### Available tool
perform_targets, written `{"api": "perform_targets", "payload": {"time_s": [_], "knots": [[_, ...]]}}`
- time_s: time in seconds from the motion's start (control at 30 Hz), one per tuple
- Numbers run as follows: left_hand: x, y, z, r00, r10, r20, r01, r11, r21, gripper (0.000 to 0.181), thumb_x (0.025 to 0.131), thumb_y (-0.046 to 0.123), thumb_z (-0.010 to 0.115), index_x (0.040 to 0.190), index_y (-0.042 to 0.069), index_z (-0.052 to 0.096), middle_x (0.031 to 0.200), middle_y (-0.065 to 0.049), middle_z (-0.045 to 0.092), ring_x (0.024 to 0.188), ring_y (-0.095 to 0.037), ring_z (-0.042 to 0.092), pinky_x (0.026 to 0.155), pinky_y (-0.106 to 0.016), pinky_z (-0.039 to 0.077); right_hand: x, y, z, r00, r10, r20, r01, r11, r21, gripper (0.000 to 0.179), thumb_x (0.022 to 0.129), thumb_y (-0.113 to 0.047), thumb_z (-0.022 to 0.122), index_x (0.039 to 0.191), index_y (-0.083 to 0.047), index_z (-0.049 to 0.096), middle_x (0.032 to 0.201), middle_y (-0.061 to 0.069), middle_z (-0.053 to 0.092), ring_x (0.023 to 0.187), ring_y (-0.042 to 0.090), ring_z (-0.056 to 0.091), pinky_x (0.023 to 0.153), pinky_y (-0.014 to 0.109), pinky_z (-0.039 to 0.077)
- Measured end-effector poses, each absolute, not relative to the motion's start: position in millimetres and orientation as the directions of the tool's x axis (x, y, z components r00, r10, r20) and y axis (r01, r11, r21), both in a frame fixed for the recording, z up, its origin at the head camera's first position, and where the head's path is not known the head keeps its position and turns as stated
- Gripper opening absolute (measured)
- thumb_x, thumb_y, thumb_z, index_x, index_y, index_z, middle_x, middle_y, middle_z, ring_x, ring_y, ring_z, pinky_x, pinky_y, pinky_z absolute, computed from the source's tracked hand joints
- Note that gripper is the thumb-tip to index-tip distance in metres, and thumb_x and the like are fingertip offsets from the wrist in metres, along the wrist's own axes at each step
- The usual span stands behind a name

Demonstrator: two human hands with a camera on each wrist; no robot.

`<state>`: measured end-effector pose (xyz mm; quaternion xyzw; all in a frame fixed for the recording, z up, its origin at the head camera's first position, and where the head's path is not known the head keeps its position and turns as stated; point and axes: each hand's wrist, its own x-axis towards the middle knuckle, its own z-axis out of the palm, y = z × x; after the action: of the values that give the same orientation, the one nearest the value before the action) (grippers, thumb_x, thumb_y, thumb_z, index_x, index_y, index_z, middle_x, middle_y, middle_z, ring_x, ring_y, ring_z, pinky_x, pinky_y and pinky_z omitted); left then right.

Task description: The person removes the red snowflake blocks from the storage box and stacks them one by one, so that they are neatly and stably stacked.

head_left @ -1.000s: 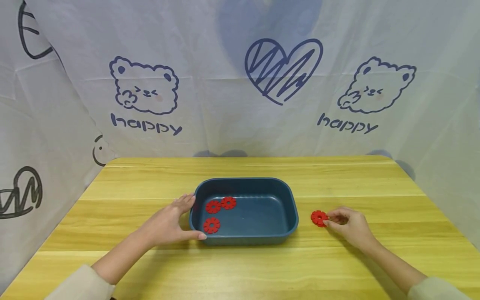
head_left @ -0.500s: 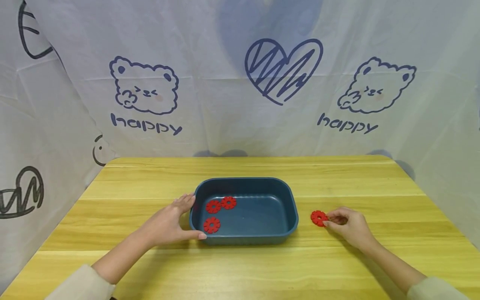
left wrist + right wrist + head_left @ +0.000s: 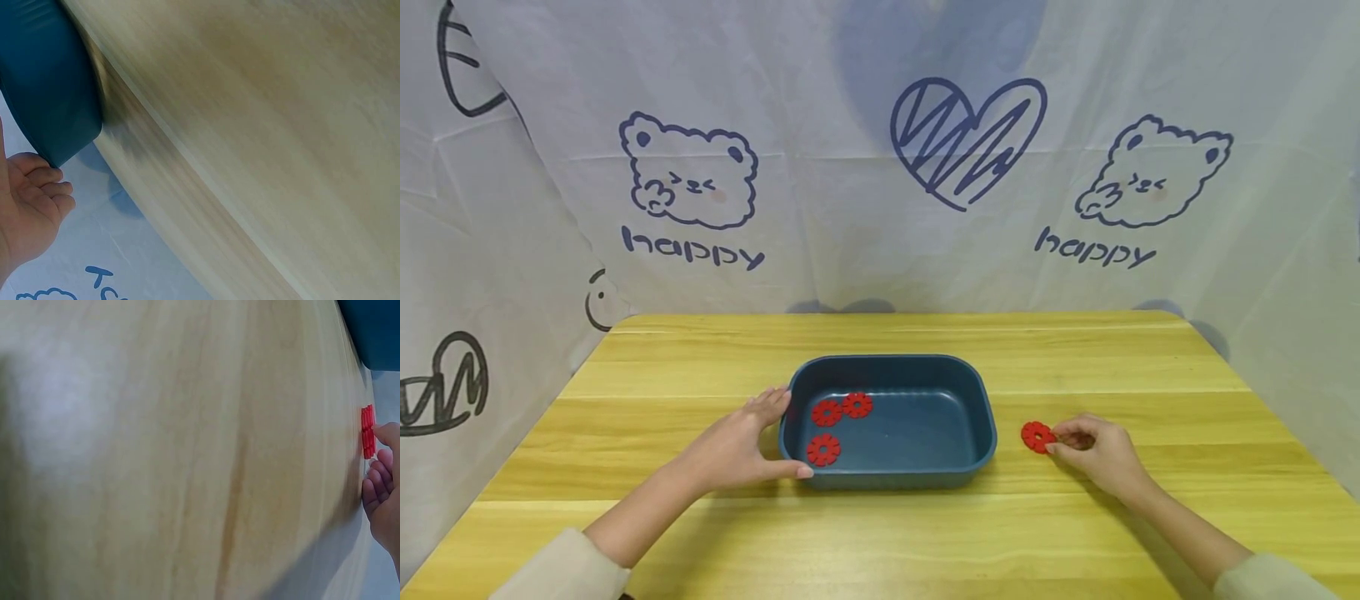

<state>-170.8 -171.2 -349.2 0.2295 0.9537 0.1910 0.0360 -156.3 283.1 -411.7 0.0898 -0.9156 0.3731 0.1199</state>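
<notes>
A dark blue plastic basin (image 3: 887, 481) with rounded corners stands mid-table. My left hand (image 3: 737, 446) grips its left end, thumb along the front rim and fingers at the left wall; in the left wrist view the fingers (image 3: 47, 178) curl at the basin's edge. Inside, on the left, lie 3 red notched plastic discs with centre holes, one disc (image 3: 815, 451) nearer the front. To the right of the basin, my right hand (image 3: 1101, 454) pinches another red notched disc (image 3: 1028, 437) between thumb and fingers. Edge-on in the right wrist view, the red piece (image 3: 366, 432) shows parallel layers.
The yellow wood-grain table (image 3: 887, 550) runs to a white cloth (image 3: 820, 75) hung behind and at both sides. Blue bears, hearts and the word "happy" are printed on it.
</notes>
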Motion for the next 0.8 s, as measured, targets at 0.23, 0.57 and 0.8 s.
{"api": "perform_targets", "payload": {"time_s": [0.23,0.57,0.8], "knots": [[-170.6,-170.6,-351.4,-0.891,0.453,0.024,0.427,0.82,0.38,0.105,0.067,0.067,0.067,0.139,-0.004,0.038,0.148,-0.019,0.033,0.134,-0.046,0.03,0.1,-0.06,0.036,-154.7,285.1,-406.2,-0.961,-0.079,0.263,-0.242,0.695,-0.677,0.014,0.077,-0.005,0.073,0.088,0.001,0.07,0.082,0.008,0.067,0.068,-0.006,0.054,0.06,0.017,0.05],[-170.5,-171.1,-353.6,-0.89,0.455,0.037,0.434,0.819,0.375,0.106,0.067,0.068,0.066,0.139,-0.004,0.038,0.148,-0.019,0.033,0.134,-0.045,0.031,0.101,-0.059,0.036,-167.0,271.9,-370.5,-0.888,-0.093,0.45,-0.393,0.66,-0.64,0.011,0.08,-0.002,0.07,0.091,-0.001,0.071,0.079,0.006,0.067,0.069,-0.008,0.055,0.063,0.011,0.048],[-170.4,-171.1,-355.3,-0.891,0.453,0.036,0.433,0.822,0.369,0.106,0.067,0.068,0.066,0.139,-0.004,0.039,0.148,-0.019,0.033,0.134,-0.045,0.03,0.1,-0.06,0.036,-175.3,252.6,-351.9,-0.891,-0.097,0.443,-0.404,0.614,-0.678,0.017,0.082,-0.007,0.069,0.099,-0.002,0.07,0.08,-0.006,0.065,0.072,-0.006,0.056,0.066,0.011,0.048]]}}
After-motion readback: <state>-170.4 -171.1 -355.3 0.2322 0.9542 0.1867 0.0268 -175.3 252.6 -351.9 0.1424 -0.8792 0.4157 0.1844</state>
